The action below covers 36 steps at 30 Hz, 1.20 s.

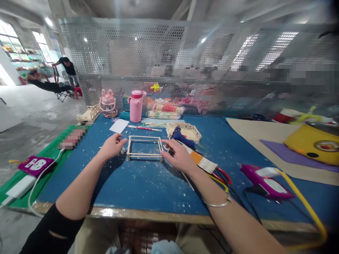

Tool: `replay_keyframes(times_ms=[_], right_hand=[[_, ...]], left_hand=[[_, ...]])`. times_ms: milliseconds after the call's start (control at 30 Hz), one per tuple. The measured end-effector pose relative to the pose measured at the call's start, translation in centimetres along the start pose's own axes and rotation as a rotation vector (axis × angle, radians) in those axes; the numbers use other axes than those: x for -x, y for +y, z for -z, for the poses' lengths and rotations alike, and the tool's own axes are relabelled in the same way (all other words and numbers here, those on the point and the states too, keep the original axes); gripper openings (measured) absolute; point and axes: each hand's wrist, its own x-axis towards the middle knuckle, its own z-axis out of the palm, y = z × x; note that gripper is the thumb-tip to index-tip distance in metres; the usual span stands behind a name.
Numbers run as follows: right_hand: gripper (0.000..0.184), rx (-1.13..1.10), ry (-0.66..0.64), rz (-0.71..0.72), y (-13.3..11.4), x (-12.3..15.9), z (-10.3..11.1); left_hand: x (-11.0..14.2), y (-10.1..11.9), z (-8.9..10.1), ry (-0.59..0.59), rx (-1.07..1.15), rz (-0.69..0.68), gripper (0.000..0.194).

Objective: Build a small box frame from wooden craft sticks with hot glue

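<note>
A small box-shaped frame of thin wooden sticks (144, 155) stands on the blue tabletop between my hands. My left hand (112, 145) hovers just left of it, its thumb and forefinger slightly apart with nothing visible between them. At the frame's right end is my right hand (177, 155), thumb and forefinger against the near and far corners; the other fingers curl underneath, partly hidden. Behind that hand, a dark blue glue gun (182, 137) lies against a flat wooden lattice piece (194, 131). Pliers with red handles (222, 175) lie near my right forearm.
A pink thermos (136, 109), a pink bottle (108, 106) and bagged sticks (166, 111) line the back before a perforated metal screen (106, 56). Purple devices (267, 181) with cables flank me. A yellow bag (315, 143) sits right. Wood scraps litter the table; people are far left.
</note>
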Motion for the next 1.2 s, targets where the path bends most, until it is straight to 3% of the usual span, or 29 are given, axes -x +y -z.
replay_keyframes(times_ms=[200, 267, 400, 500, 700, 867, 933, 1000, 1133, 1200], right_hand=[[0.034, -0.090, 0.140, -0.095, 0.4, -0.2, 0.1], [0.036, -0.087, 0.167, -0.120, 0.7, -0.2, 0.0], [0.045, -0.040, 0.228, -0.169, 0.9, -0.3, -0.1], [0.058, 0.101, 0.104, -0.191, 0.3, -1.1, -0.2], [0.066, 0.347, -0.298, -0.236, -1.9, -2.8, -1.2], [0.066, 0.330, -0.336, -0.260, -1.7, -2.6, -2.2], [0.068, 0.234, -0.284, -0.271, -0.9, -2.4, -2.1], [0.067, 0.092, -0.127, -0.279, 0.3, -2.3, -1.6], [0.052, -0.071, 0.375, -0.291, 3.0, -2.2, 0.4], [0.043, -0.031, 0.408, -0.318, 3.9, -2.1, 1.2]], left_hand=[[0.3, -0.7, 0.8, -0.192, -0.087, -0.141, 0.077], [0.2, -0.9, 0.7, -0.175, -0.128, -0.166, 0.081], [0.1, -0.3, -0.3, -0.033, -0.139, -0.259, 0.073], [0.4, 1.2, -1.5, -0.024, -0.216, -0.277, 0.064], [0.8, 3.2, -3.0, -0.207, -0.436, -0.209, 0.060], [0.7, 3.1, -3.3, -0.199, -0.477, -0.233, 0.057], [0.6, 2.7, -3.3, -0.188, -0.399, -0.240, 0.057], [0.5, 2.3, -3.1, -0.118, -0.261, -0.245, 0.058], [0.2, 1.4, -1.4, 0.252, 0.003, -0.155, 0.053], [0.2, 1.2, -0.4, 0.344, 0.052, -0.052, 0.049]])
